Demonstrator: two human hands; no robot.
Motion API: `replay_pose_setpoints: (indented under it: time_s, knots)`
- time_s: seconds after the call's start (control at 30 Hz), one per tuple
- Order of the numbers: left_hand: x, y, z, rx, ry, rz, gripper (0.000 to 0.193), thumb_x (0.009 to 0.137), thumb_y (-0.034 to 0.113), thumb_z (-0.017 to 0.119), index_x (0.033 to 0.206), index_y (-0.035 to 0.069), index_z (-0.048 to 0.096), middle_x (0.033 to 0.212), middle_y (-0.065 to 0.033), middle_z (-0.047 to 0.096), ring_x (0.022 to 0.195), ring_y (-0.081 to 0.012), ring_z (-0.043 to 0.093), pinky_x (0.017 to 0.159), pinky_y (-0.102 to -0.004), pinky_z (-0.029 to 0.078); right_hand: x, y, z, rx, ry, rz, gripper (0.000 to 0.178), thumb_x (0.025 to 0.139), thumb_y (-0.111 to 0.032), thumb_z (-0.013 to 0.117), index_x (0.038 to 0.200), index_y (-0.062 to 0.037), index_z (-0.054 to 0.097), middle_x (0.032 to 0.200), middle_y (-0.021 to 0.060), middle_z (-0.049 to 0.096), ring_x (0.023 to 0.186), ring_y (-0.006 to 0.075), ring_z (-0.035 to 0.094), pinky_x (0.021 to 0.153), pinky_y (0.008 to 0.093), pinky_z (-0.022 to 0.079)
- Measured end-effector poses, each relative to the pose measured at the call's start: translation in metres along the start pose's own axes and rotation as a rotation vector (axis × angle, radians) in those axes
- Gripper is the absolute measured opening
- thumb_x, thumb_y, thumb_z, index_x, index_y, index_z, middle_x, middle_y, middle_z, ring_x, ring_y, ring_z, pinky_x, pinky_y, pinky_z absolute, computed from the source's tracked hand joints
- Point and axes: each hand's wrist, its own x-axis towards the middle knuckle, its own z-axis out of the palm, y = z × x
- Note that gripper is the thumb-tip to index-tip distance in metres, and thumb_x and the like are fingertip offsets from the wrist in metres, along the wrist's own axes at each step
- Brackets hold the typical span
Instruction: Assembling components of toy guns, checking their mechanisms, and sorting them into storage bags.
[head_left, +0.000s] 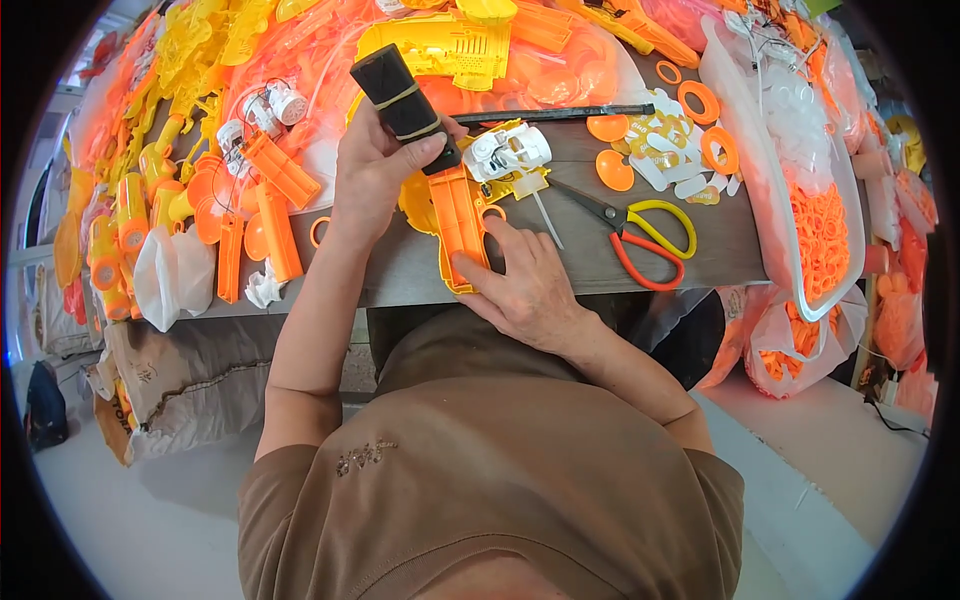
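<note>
Nearest the table's [640,262] front edge, the right hand [525,285] lies flat with its fingers spread, pressing down on the grip end of an orange and yellow toy gun body [458,225] that rests on the wooden top; it grasps nothing, only pins the part in place. Its forearm comes in from the lower right, bent at the elbow. Just left and a little farther, the left hand [375,170] is raised on an upright forearm, fingers curled tight around a black handled tool [405,105] bound with bands, the tool's lower end meeting the far part of the gun body. Right of the hands lie scissors [640,235] with one yellow and one red loop, blades pointing left. A white mechanism piece [508,150] sits just beyond the gun body. Left of the hands stand orange plastic pieces [270,200]. Farther right, a clear tray [745,120] holds small orange and white parts, and orange rings [700,100] lie beside it.
</note>
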Motion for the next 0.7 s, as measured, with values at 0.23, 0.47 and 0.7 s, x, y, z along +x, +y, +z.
replay_pose_setpoints:
  time_s: [0.23, 0.47, 0.7]
  knots:
    - [-0.008, -0.005, 0.002, 0.120, 0.011, 0.111, 0.039, 0.077, -0.010, 0.058, 0.111, 0.000, 0.041, 0.097, -0.0106, 0.058, 0.096, -0.0199, 0.058, 0.087, -0.0329, 0.047, 0.001, 0.002, -0.002, 0.037, 0.000, -0.002, 0.043, 0.064, -0.019, 0.074, 0.104, -0.0111, 0.061, 0.115, 0.0190, 0.043, 0.083, 0.0276, 0.050, 0.070, 0.0360, 0.038]
    - [-0.013, -0.012, -0.003, 0.129, 0.017, 0.161, 0.039, 0.077, -0.009, 0.060, 0.110, 0.000, 0.040, 0.097, -0.0104, 0.057, 0.093, -0.0189, 0.058, 0.085, -0.0318, 0.048, 0.004, 0.002, 0.000, 0.035, 0.016, -0.006, 0.045, 0.063, -0.019, 0.075, 0.105, -0.0091, 0.060, 0.114, 0.0190, 0.044, 0.081, 0.0268, 0.050, 0.068, 0.0348, 0.039]
    - [-0.015, -0.014, -0.001, 0.160, 0.055, 0.219, 0.037, 0.078, -0.009, 0.060, 0.109, -0.001, 0.040, 0.097, -0.0117, 0.058, 0.091, -0.0201, 0.060, 0.082, -0.0321, 0.049, 0.004, 0.003, 0.004, 0.045, 0.026, -0.022, 0.045, 0.065, -0.019, 0.074, 0.106, -0.0070, 0.059, 0.112, 0.0217, 0.045, 0.076, 0.0269, 0.049, 0.067, 0.0346, 0.040]
